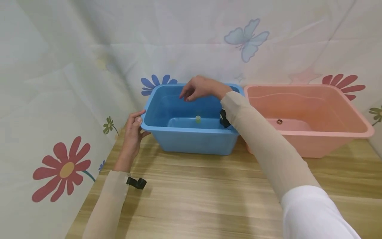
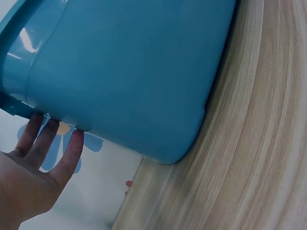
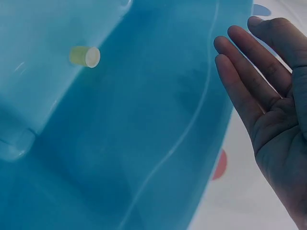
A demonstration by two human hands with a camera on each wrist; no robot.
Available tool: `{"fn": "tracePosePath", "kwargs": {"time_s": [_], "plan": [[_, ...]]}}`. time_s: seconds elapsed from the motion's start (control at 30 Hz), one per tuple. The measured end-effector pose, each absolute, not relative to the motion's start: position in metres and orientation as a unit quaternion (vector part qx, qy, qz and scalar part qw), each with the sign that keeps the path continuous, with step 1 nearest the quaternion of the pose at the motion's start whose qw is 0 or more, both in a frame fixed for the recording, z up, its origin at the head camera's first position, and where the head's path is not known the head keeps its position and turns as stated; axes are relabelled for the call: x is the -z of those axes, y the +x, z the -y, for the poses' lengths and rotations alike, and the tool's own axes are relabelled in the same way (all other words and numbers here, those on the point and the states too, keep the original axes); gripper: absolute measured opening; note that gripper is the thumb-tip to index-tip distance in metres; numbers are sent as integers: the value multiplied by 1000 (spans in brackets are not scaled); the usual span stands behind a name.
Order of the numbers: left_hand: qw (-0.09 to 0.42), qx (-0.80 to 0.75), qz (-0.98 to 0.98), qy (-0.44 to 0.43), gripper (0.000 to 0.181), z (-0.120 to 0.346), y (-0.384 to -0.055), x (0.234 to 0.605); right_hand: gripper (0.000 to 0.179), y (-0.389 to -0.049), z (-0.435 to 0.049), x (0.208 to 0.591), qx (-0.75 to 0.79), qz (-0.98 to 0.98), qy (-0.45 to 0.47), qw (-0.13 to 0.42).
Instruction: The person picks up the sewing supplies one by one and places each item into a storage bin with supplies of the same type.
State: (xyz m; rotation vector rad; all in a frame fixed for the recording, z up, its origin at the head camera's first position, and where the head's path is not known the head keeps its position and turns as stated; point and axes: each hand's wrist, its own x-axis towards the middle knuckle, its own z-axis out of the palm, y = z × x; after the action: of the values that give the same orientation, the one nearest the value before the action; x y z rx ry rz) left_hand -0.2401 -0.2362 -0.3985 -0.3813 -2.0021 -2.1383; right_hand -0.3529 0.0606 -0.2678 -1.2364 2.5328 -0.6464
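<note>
Behind a wood-grained table [image 1: 179, 199] hangs a pale cloth [image 1: 194, 26] printed with a light blue butterfly [image 1: 247, 41] and several flowers, the largest a red flower [image 1: 67, 170] at the left. To the right stands a pink tub [image 1: 304, 145] with a small brown ring [image 1: 279, 122] on its floor. The right sleeve [image 1: 268, 146], beige, crosses in front of the near right corner of the blue tub [image 1: 197, 141] and hides part of the pink one, so whether the two tubs touch along their sides is hard to tell. A black device [image 1: 224, 120] at the right wrist also covers some of the blue rim, and another black device [image 1: 137, 183] sits at the left wrist. The right hand [image 1: 199, 88] hovers over the far part of the blue tub, fingers loose and slightly bent, holding nothing. The left hand [image 1: 132, 133] rests its extended fingers against the left end of that tub, at the rim. The blue tub stands upright on the table, glossy, with sloping walls and a wide lip. Inside, near the foot of its back wall, a small yellow-green cup [image 1: 198, 119] with a whitish round top stands on the floor.
</note>
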Motion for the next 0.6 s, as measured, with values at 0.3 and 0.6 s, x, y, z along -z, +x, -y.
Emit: {"fn": "tracePosePath", "kwargs": {"time_s": [0.3,0.6], "plan": [[94,724,673,-121,37,236,-241,400,24,-335,-75,238,181,-870,-449,93],[91,724,672,-123,39,236,-244,403,21,-285,-107,209,142,-880,-453,9]]}}
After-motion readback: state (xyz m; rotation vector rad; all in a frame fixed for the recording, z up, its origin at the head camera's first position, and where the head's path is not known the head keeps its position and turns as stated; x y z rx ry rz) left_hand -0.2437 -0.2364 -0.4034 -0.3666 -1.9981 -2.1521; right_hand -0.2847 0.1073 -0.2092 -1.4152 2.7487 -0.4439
